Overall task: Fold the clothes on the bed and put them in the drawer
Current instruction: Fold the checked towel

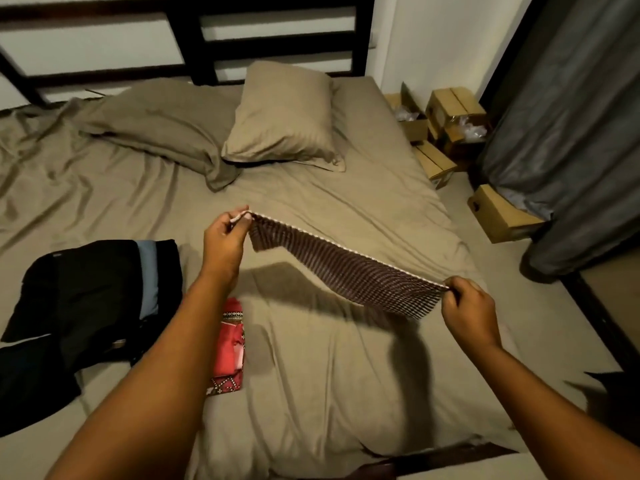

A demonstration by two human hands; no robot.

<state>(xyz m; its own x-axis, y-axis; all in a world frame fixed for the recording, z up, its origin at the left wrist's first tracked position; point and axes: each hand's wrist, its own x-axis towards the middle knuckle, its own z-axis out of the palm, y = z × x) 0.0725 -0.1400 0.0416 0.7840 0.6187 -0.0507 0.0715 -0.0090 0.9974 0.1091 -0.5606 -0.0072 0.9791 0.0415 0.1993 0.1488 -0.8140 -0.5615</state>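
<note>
1. Bed (329, 375): 1, tan sheet, wrinkled. It fills most of the view and is cut off at L and bottom edges.
2. Curtain (561, 133): 1, grey, at 2 o'clock, top and R side out of frame.
3. Dark clothes pile (86, 296): at 9 o'clock on the bed, black w/ a blue-grey piece showing. Cut off at L edge; can't tell how many garments are in it.
4. Pillows: 2, tan, at 11–12 o'clock. One is propped up (284, 116), the other lies flat (156, 126).
5. Cardboard boxes (453, 112): approx 5 on the floor at 2–3 o'clock. They overlap, so the count is unsure.
6. Striped cloth (346, 271): 1, dark w/ pale edging, held taut above the bed mid-frame. Long axis runs 10 to 4 o'clock, edging on top, rest hanging below; motion-blurred.
7. Red patterned cloth (230, 355): 1, on the bed at 7 o'clock, L side hidden by the forearm.
8. Left hand (225, 240): pinches the cloth's 10 o'clock corner.
9. Right hand (467, 306): pinches the 4 o'clock corner.
</note>
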